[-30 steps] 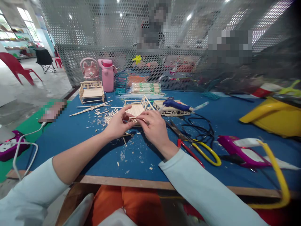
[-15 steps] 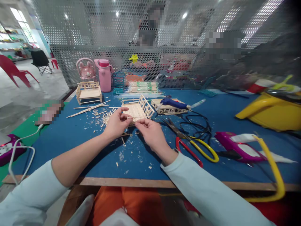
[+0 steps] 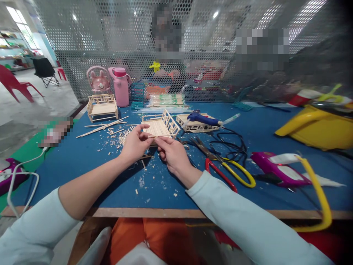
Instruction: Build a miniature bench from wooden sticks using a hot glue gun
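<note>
At the near edge of a small wooden stick frame (image 3: 157, 127), my left hand (image 3: 137, 142) is closed, its thumb and fingers pinching the left part of a thin wooden stick. My right hand (image 3: 172, 152) pinches at the same stick with thumb and forefinger, its tips almost touching the left ones. The frame has a slatted base and a railing standing on its right side. Loose sticks and cut bits (image 3: 125, 137) lie left of it. Behind to the right, a blue glue gun (image 3: 204, 119) rests on another stick piece (image 3: 190, 127).
Red-and-yellow-handled scissors (image 3: 217, 158) and a black cable lie right of my hands. A finished stick bench (image 3: 103, 107) and pink bottle (image 3: 121, 88) stand back left. A purple tool (image 3: 278, 169) and yellow container (image 3: 317, 127) are at right. Behind the mesh screen is a person.
My right hand has shifted slightly left and up, its fingertips now closer to my left ones. The person behind the mesh has moved left.
</note>
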Motion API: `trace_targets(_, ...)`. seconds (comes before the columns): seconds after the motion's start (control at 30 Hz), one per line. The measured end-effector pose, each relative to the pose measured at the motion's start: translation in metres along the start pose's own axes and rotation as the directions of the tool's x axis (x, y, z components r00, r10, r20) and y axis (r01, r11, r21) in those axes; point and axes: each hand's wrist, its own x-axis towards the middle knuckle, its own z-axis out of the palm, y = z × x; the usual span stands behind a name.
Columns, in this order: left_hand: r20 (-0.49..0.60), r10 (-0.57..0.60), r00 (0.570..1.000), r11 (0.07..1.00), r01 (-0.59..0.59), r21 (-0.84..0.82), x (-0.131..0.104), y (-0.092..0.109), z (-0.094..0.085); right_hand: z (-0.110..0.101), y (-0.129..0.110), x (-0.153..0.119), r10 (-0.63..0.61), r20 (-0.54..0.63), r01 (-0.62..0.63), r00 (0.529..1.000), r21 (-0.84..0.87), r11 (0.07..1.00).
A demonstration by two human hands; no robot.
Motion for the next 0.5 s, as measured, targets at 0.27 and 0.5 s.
trace_targets(0.27, 0.075, -0.018, 0.997, 0.998, 0.023, -0.065, -0.0002, 0.0011, -0.0039, 0.0000, 0.0025, 0.0021, -0.051, -0.005, 0.051, 0.999, -0.037, 0.998)
trace_targets(0.5, 0.103, -0.002, 0.995, 0.997, 0.011, -0.081, -0.0027, -0.0006, -0.0066, 0.0006, 0.0025, 0.0042, -0.080, 0.010, 0.081, 0.997, -0.062, 0.995)
